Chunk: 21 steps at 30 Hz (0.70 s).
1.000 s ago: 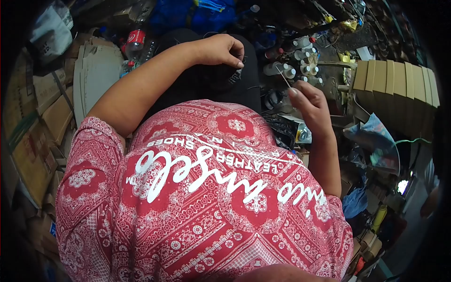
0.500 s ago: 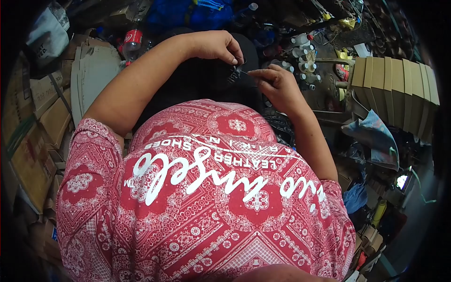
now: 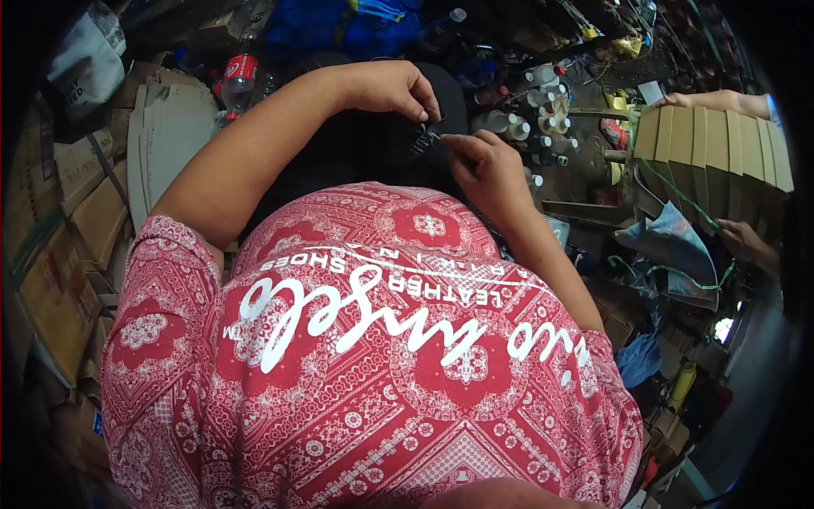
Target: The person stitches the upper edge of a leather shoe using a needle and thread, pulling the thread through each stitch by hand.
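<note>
Patterned piece: a small dark thing (image 3: pixel 423 142) with pale stripes, uneven like cords or stitches; it is over the dark lap (image 3: pixel 356 153), close to the lap's right edge, between the two hands.
Its direction: the long axis seems to lie aslant, from lower left up towards the right fingers — which end is the front, I cannot tell.
Left hand (image 3: pixel 392 87): fingers bent down, thumb near their tips, just above the piece, with a thin dark strand beside; what they grip, I cannot tell.
Right hand (image 3: pixel 492 170): thumb and forefinger come together at the piece's right side; whether they pinch it is too small to see.
Shirt: soft red cloth (image 3: pixel 407 356), white printed.
Right side: cloudy plastic bottles (image 3: pixel 548 97); flat-faced tan cardboard (image 3: pixel 708 140) in a row — another person's hand (image 3: pixel 750 244) is at a thin green strap (image 3: pixel 685 197).
</note>
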### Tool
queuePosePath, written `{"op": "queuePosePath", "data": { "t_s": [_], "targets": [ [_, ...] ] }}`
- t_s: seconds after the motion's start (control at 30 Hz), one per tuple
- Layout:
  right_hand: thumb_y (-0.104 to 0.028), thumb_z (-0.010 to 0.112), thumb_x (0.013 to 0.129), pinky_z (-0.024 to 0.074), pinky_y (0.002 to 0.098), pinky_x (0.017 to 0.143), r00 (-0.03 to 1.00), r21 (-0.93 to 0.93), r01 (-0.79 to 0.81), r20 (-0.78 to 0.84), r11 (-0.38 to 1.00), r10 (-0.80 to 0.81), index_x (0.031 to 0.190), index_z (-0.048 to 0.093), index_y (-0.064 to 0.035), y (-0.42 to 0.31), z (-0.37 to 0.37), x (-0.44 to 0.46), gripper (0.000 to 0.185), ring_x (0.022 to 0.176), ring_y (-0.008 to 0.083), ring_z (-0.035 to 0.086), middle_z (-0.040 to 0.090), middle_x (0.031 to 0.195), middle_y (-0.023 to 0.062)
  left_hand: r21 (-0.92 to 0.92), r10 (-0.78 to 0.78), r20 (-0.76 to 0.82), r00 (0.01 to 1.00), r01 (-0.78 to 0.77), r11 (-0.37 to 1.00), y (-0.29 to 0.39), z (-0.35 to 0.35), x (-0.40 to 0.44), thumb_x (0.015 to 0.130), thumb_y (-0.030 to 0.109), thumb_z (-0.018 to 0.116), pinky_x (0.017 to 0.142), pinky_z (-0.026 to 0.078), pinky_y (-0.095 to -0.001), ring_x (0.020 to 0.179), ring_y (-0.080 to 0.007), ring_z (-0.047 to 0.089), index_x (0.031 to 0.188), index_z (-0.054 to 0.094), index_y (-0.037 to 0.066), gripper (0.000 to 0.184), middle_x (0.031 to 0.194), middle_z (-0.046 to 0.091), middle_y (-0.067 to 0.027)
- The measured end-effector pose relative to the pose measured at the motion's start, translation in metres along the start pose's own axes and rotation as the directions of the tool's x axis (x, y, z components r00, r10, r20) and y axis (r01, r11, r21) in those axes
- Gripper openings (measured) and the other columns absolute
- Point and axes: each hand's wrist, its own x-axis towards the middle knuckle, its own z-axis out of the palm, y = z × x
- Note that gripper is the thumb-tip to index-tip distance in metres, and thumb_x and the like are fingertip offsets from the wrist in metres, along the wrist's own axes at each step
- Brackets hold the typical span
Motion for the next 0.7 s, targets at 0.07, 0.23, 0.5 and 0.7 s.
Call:
{"op": "queuePosePath", "data": {
  "t_s": [0.07,0.23,0.5,0.7],
  "targets": [
    [-0.009,0.065,0.075,0.0498,0.0385,0.069,0.999,-0.036,0.031,-0.030,0.999,-0.032,0.098,0.070,-0.0082,0.000,0.003,0.000,0.023,0.075,0.0311,0.061,0.061,0.081,0.0124,0.015,-0.027,-0.014,1.000,0.027,1.000,0.001,0.002,0.000,0.081,0.006,0.063,0.086,0.048,-0.0280,0.089,-0.0153,0.064,0.103,0.068,-0.002,0.023,0.095,0.070,-0.0093],
    [-0.008,0.063,0.075,0.0493,0.0393,0.067,0.990,-0.129,0.135,-0.030,0.982,-0.140,0.095,0.070,-0.0089,-0.005,-0.003,0.012,0.021,0.074,0.0311,0.060,0.060,0.081,0.0118,0.008,-0.022,0.002,1.000,0.022,1.000,-0.002,0.002,0.001,0.082,0.006,0.063,0.085,0.048,-0.0281,0.088,-0.0149,0.063,0.102,0.068,-0.002,0.023,0.094,0.069,-0.0089],
    [-0.006,0.060,0.083,0.0480,0.0319,0.075,0.983,0.229,-0.097,0.176,0.969,0.056,0.098,0.071,-0.0102,0.028,-0.003,0.026,0.019,0.084,0.0233,0.060,0.059,0.086,0.0082,0.112,-0.041,-0.084,0.996,0.050,0.992,0.003,0.008,0.002,0.081,0.008,0.065,0.083,0.048,-0.0291,0.089,-0.0176,0.063,0.101,0.069,0.002,0.021,0.093,0.067,-0.0087],
    [-0.008,0.059,0.088,0.0401,0.0276,0.090,0.920,0.578,-0.344,0.366,0.740,0.142,0.103,0.069,-0.0068,0.065,0.007,0.021,0.018,0.101,0.0141,0.054,0.058,0.102,0.0037,0.155,0.051,-0.023,0.998,-0.047,0.987,0.001,0.010,0.006,0.078,0.006,0.069,0.083,0.048,-0.0316,0.092,-0.0221,0.061,0.098,0.071,0.006,0.020,0.095,0.060,-0.0093]
  ]
}}
